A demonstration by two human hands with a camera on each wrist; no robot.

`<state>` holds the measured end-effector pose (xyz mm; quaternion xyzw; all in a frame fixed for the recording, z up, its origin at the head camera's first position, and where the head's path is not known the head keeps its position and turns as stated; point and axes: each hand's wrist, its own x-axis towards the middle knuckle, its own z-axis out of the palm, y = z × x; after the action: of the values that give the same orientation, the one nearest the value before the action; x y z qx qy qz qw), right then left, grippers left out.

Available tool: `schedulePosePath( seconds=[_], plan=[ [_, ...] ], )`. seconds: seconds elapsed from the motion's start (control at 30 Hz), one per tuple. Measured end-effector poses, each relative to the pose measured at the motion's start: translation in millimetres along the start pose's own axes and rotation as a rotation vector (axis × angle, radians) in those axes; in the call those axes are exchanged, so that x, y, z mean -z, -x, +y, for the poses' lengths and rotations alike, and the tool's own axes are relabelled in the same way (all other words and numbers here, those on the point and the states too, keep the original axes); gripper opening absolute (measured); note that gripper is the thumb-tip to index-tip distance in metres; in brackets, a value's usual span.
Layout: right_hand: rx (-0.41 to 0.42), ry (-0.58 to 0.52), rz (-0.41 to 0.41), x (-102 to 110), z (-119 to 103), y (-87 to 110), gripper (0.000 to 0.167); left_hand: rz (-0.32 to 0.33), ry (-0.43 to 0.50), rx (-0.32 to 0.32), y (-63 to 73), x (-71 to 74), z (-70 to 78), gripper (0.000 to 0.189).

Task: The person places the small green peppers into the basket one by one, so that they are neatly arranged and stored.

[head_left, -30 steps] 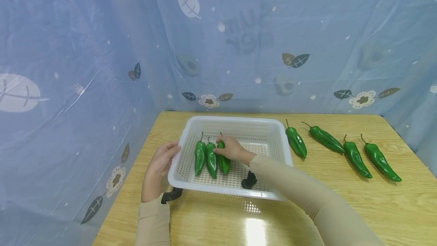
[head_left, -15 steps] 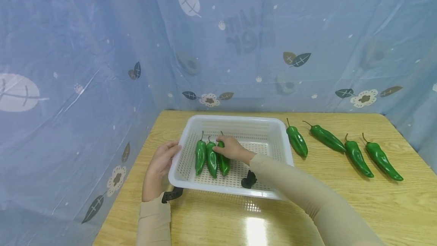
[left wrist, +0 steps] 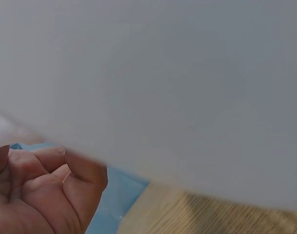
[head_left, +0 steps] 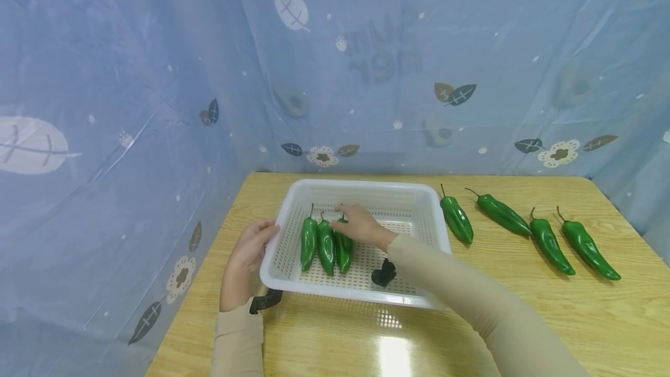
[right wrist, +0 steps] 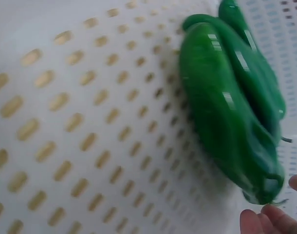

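Note:
Three long green peppers lie side by side in a white plastic basket (head_left: 366,294), stems toward its far wall. My right hand (head_left: 361,226) is over the stem end of the rightmost pepper (head_left: 344,253). In the right wrist view, the fingertips (right wrist: 277,222) and thumb stand apart beside that pepper's (right wrist: 212,107) stem end. The middle pepper (head_left: 326,249) and left pepper (head_left: 309,244) lie next to it. My left hand (head_left: 253,243) holds the basket's left rim; the left wrist view shows its fingers (left wrist: 87,180) bent at the white wall (left wrist: 153,87).
On the wooden table (head_left: 324,336), several more green peppers lie right of the basket, the nearest pepper (head_left: 457,219) close to its right wall. A patterned blue curtain (head_left: 366,74) hangs behind and at the left. Black wrist-camera parts (head_left: 384,273) show below the right forearm.
My right hand has loosened from the rightmost pepper and shifted slightly to the right, leaving the pepper beside the other two. The left hand has stayed at the basket's rim.

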<state>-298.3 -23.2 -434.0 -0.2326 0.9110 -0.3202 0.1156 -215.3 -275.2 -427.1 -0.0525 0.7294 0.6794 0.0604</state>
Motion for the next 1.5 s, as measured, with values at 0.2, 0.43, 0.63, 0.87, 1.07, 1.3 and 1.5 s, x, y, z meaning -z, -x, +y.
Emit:
schedulePosePath(
  seconds=[0.2, 0.43, 0.63, 0.87, 1.07, 1.3, 1.5],
  plan=[
    [-0.014, -0.037, 0.054, 19, -1, 1.9, 0.060, 0.002, 0.006, 0.002, 0.6, -0.5, -0.4, 0.045],
    [-0.014, -0.122, 0.093, 51, 2, 6.3, 0.062, 0.003, 0.019, -0.007, 0.2, 0.4, -2.8, 0.043],
    [0.005, -0.242, 0.145, 87, 8, 17.0, 0.060, 0.012, 0.014, 0.005, 1.3, 1.9, -3.6, 0.044],
    [0.030, -0.349, 0.204, 127, 20, 24.3, 0.057, 0.031, -0.003, 0.006, 2.5, 6.2, -2.5, 0.045],
    [0.034, -0.371, 0.289, 156, 40, 34.6, 0.057, 0.022, 0.006, 0.016, 4.4, 6.4, 0.4, 0.045],
    [0.060, -0.403, 0.372, 183, 67, 61.2, 0.057, 0.007, -0.010, 0.002, 0.9, 4.8, -2.5, 0.047],
    [0.009, -0.394, 0.439, 200, 101, 85.8, 0.057, -0.001, 0.018, 0.002, -2.0, 0.9, -2.8, 0.045]
  ],
)
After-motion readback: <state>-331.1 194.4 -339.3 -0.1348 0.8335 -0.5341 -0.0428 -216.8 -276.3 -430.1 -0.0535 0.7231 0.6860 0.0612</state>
